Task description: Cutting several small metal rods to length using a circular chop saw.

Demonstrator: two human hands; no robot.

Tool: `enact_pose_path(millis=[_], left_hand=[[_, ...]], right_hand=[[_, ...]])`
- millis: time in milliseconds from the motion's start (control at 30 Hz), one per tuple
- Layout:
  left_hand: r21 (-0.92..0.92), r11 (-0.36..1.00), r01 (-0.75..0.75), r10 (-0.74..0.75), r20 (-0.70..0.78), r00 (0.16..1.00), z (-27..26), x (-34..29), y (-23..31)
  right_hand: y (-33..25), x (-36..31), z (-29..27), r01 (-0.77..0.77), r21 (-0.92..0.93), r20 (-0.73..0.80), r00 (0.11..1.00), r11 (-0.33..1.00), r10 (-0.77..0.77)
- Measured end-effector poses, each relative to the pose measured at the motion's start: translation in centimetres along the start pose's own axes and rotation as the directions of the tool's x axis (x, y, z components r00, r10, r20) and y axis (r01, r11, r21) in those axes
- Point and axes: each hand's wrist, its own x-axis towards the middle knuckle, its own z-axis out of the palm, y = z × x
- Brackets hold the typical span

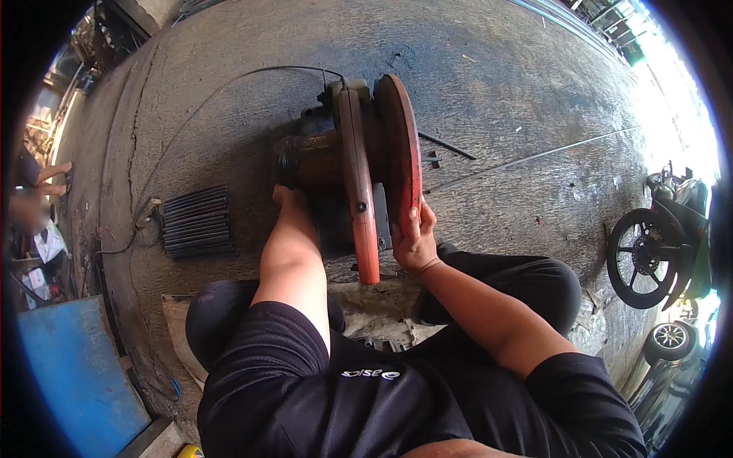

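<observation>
A chop saw (311, 157) with a red round blade guard (405, 145) and a long red-brown handle (357, 164) stands on the floor before my crossed legs. My left hand (289, 198) reaches to the near left side of its dark motor housing; most of its fingers are hidden there. At the near lower edge of the guard, my right hand (416, 238) is closed on the saw, fingers against the red guard and thumb toward the handle side. Left of the saw lies a neat row of short dark metal rods (197, 221).
A black power cord (229, 80) curves from the saw to the left. A long thin rod (534, 156) extends right from the saw. At the right stand a motorbike (664, 237) and a car (676, 374). A blue panel (80, 374) lies lower left; another person (42, 179) sits beyond it.
</observation>
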Motion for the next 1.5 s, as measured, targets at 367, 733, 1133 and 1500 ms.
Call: enact_pose_path(millis=[367,733,1133,1500], left_hand=[[0.008,0.999,-0.034,0.034,0.045,0.998,-0.3,-0.2,-0.7],[0.015,0.998,-0.058,0.057,0.064,0.996,-1.1,-0.3,-1.4],[0.039,0.995,-0.091,0.086,0.114,0.99,-1.3,0.3,-0.6],[-0.02,1.0,-0.011,0.014,0.12,0.993,-1.5,-1.0,0.6]], right_hand=[[0.1,-0.5,0.2,-0.003,-0.014,0.01,1.0,1.0,0.003],[0.1,-0.8,0.3,-0.031,0.018,0.039,0.999,0.999,0.03],[-0.3,-0.4,0.1,-0.022,0.013,0.025,0.999,1.0,0.022],[0.0,-0.8,0.5,-0.035,0.012,0.022,0.999,0.999,0.035]])
